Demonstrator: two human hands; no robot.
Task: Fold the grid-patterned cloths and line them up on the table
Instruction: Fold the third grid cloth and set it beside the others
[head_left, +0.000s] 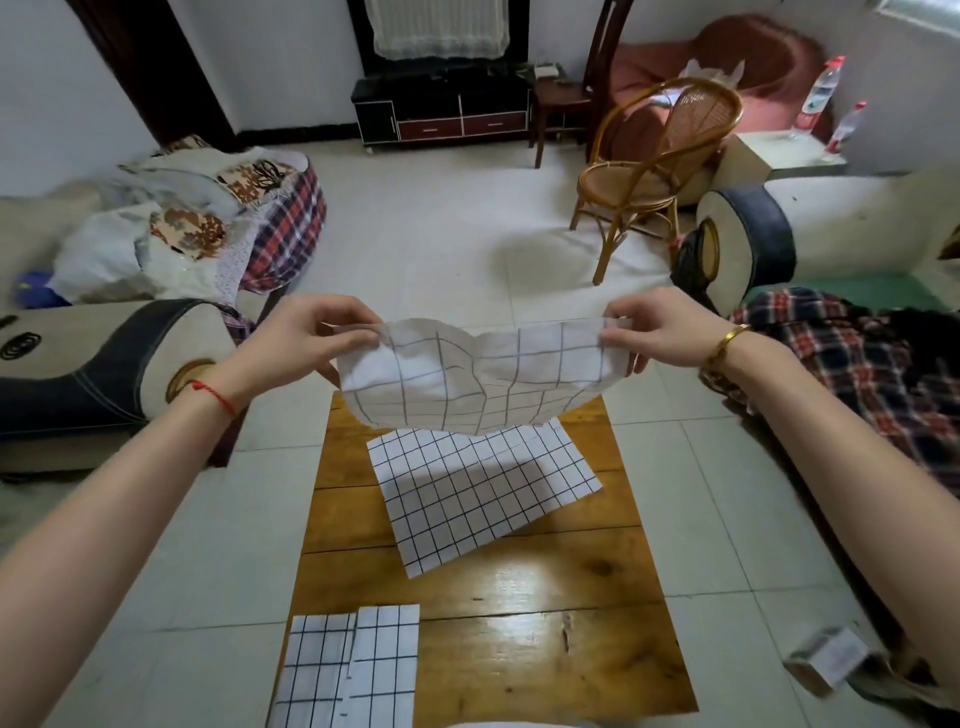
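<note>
I hold a white grid-patterned cloth (478, 379) in the air above the far end of the wooden table (545, 597). My left hand (306, 338) pinches its left top corner and my right hand (660, 332) pinches its right top corner; the cloth sags and billows between them. A second grid cloth (478, 493) lies flat and unfolded on the table below it. Two folded grid cloths (348, 670) lie side by side at the table's near left corner.
A rattan chair (654, 171) stands on the tiled floor beyond the table. Sofas with plaid blankets flank both sides (857, 364). A small box (826, 660) lies at the lower right. A dark TV cabinet (441, 109) stands at the back wall.
</note>
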